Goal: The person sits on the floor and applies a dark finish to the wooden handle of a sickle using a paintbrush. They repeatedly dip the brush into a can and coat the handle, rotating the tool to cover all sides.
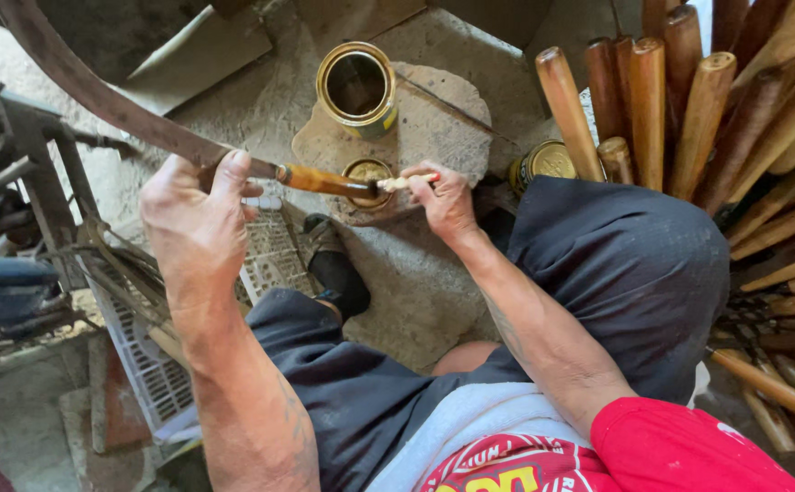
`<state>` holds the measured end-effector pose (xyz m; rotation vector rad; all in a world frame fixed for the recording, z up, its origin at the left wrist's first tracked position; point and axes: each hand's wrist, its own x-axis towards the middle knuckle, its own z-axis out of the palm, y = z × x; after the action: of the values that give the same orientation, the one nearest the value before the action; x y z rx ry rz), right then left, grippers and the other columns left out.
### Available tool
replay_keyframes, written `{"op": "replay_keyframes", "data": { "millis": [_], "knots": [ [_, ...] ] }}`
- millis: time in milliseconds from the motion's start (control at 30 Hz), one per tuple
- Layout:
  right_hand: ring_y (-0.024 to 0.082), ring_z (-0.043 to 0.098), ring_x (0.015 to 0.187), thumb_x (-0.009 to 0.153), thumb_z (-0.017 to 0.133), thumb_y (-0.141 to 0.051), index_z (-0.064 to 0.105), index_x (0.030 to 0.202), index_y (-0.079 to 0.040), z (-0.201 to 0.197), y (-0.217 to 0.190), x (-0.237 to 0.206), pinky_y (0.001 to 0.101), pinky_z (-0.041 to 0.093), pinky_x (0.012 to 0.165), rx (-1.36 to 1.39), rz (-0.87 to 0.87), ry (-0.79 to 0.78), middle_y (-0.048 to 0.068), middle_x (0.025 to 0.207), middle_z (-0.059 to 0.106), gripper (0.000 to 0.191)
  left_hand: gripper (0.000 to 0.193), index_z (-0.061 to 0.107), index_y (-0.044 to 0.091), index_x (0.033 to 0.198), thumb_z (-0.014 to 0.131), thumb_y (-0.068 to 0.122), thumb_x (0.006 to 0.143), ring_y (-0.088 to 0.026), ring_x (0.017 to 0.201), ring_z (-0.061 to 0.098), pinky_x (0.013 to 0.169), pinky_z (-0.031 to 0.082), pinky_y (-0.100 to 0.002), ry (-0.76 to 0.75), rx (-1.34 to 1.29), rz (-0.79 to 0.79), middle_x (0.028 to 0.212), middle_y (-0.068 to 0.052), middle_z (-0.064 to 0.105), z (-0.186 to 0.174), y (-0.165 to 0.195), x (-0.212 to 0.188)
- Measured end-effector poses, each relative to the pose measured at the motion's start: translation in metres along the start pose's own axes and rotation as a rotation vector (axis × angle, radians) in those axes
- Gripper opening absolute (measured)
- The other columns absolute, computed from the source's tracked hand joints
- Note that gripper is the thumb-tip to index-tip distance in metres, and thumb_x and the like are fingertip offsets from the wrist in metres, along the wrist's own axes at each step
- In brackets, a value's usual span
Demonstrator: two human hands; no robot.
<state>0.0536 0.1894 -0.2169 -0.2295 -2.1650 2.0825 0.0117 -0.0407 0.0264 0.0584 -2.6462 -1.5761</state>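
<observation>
Wood, glossy orange-brown: the tool handle runs between both hands. Left hand is wrapped closed round the joint where handle meets the long curved rusty blade; thumb and fingers on top, palm side not visible. Right hand pinches a small pale brush, fingers closed on its stem, bristle end touching the handle's butt end, directly above a small open tin.

Edges / room: blade sweeps up-left and exits frame at top edge; tip not seen. Small tin sits on a flat stone slab, near slab's front edge. Larger open can stands on the same slab, further back, apart from small tin. Third can, lidded, just beside person's right knee. Free floor betw. the knees and in front of slab; sandy concrete.

Right side tight: stack of finished wooden handles leans close to right knee, more lying below, cut off by frame edge. Left side: white plastic crate w/ metal scrap beside it, near left forearm.

Hidden / unclear: contents of small tin hard to make out; big can interior dark. One foot in dark shoe partly visible under the handle. Brush bristles mostly masked by handle end.
</observation>
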Motion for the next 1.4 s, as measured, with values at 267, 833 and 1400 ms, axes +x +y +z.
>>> {"op": "replay_keyframes", "data": {
  "millis": [267, 833, 1400],
  "knots": [
    [0.005, 0.064, 0.072, 0.1, 0.062, -0.01, 0.074, 0.105, -0.001, -0.016, -0.011, 0.006, 0.0216, 0.054, 0.067, 0.089, -0.068, 0.037, 0.001, 0.082, 0.071, 0.016, 0.011, 0.07, 0.0, 0.104, 0.072, 0.01, 0.104, -0.009, 0.074, 0.069, 0.063, 0.059, -0.024, -0.017, -0.094, 0.059, 0.087, -0.004, 0.072, 0.015, -0.007, 0.003],
    [0.005, 0.065, 0.071, 0.099, 0.061, -0.013, 0.073, 0.107, -0.001, -0.012, 0.01, 0.003, 0.0211, 0.055, 0.066, 0.068, 0.002, -0.024, 0.0, 0.08, 0.07, 0.018, 0.009, 0.065, -0.001, 0.112, 0.066, 0.004, 0.104, -0.013, 0.081, 0.072, 0.069, 0.059, -0.026, -0.187, -0.287, 0.014, 0.095, -0.006, 0.072, 0.009, -0.018, 0.006],
    [0.005, 0.067, 0.071, 0.102, 0.061, -0.016, 0.072, 0.105, -0.001, -0.017, 0.003, 0.005, 0.0212, 0.056, 0.064, 0.185, -0.039, 0.034, 0.002, 0.085, 0.074, 0.019, 0.016, 0.069, 0.0, 0.108, 0.078, 0.012, 0.1, -0.006, 0.076, 0.064, 0.069, 0.052, -0.022, -0.182, -0.096, 0.14, 0.085, -0.001, 0.07, 0.026, -0.005, -0.002]
  ]
}}
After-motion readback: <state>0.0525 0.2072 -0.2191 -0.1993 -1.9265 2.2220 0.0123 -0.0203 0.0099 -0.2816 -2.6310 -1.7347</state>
